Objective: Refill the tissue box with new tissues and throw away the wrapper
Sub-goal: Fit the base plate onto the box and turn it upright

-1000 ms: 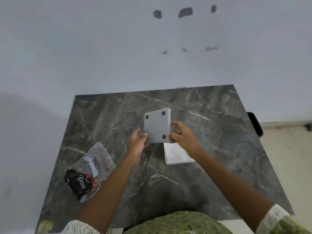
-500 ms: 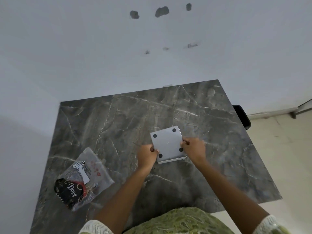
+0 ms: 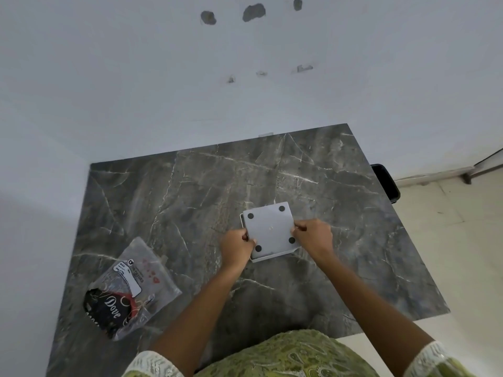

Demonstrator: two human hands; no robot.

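While both hands pinched the tissue box point(image 3: 269, 231), upside down with its four dark feet showing, I judged the base plate only half seated. My left hand point(image 3: 236, 247) had its fingers closed on the near-left corner and my right hand point(image 3: 313, 238) clamped the right edge. The box sat near the middle of the surface point(image 3: 190, 191). Uneven pressure could jam the plate crooked or pinch tissues in the seam. Nothing crowded the box; the empty wrapper point(image 3: 128, 291) lay well apart at the near-left, not yet thrown away.
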